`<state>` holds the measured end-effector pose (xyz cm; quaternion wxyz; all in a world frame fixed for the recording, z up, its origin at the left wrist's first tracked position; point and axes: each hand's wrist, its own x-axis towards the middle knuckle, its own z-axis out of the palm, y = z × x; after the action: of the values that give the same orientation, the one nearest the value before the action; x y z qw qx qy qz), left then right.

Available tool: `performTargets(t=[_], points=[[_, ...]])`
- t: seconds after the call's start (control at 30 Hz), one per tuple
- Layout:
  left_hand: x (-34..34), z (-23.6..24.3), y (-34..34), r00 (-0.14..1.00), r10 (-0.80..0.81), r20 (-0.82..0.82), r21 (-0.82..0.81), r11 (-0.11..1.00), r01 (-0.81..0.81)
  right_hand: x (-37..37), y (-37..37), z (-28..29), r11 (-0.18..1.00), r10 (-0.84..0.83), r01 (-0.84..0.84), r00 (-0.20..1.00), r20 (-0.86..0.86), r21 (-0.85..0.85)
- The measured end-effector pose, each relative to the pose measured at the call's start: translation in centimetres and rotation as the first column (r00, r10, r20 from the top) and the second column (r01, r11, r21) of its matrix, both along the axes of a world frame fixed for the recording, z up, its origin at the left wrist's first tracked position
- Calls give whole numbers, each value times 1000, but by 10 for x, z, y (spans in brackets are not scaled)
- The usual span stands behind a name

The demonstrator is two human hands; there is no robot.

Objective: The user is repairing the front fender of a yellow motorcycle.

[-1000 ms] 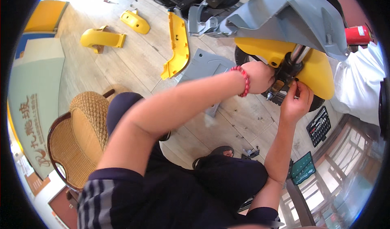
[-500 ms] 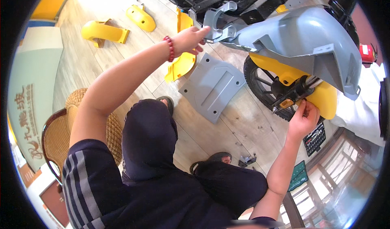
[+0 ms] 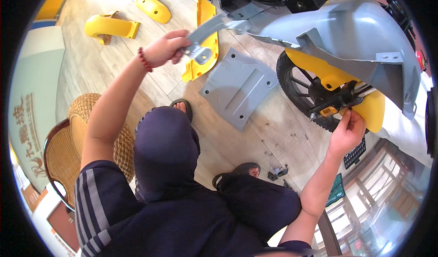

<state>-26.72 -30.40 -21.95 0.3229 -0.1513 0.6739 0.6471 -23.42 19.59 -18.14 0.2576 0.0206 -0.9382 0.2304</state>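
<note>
My left hand [image 3: 165, 49] is closed on the curved end of a grey plastic body panel [image 3: 346, 26], which is still beside the black frame of a two-wheeled vehicle. The panel's narrow arm bends out toward me, with a tab and holes near my fingers. At the right, my right hand [image 3: 349, 131] is pinched beside the lower end of the front fork [image 3: 335, 102], against the yellow mudguard [image 3: 372, 113]. What lies between those fingertips is hidden. Below the panel stands the spoked front wheel [image 3: 292, 79] with its black tyre.
A flat grey panel [image 3: 239, 90] with corner holes lies on the wooden floor. Yellow plastic parts lie beyond: a long piece [image 3: 207, 54], an arched one [image 3: 107, 26] and an oval one [image 3: 153, 8]. A wicker chair [image 3: 75, 152] stands left; small black brackets [image 3: 277, 172] lie near my foot.
My left hand has moved left and slightly nearer, pulling the grey panel's end outward from the frame. The pinched right hand has shifted a little right and down, still by the fork.
</note>
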Motion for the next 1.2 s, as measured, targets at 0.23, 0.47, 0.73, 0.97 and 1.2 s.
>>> performTargets(t=[0.23,0.47,0.73,0.97,1.2], points=[[43,-118,-71,905,421,65,-274,879,-390,1,-3,2,1000,-25,24,1000,18,18],[47,-217,-110,731,675,103,-403,700,-590,5,0,3,997,-51,44,994,99,66],[48,-225,-107,728,622,289,-547,731,-407,4,-2,3,994,-82,88,993,87,-69],[2,-78,-8,947,-302,109,-379,868,320,1,-2,3,993,-68,72,997,-47,89],[-18,44,204,789,-590,-170,-49,805,591,4,-3,-9,909,-196,188,981,19,-372]])
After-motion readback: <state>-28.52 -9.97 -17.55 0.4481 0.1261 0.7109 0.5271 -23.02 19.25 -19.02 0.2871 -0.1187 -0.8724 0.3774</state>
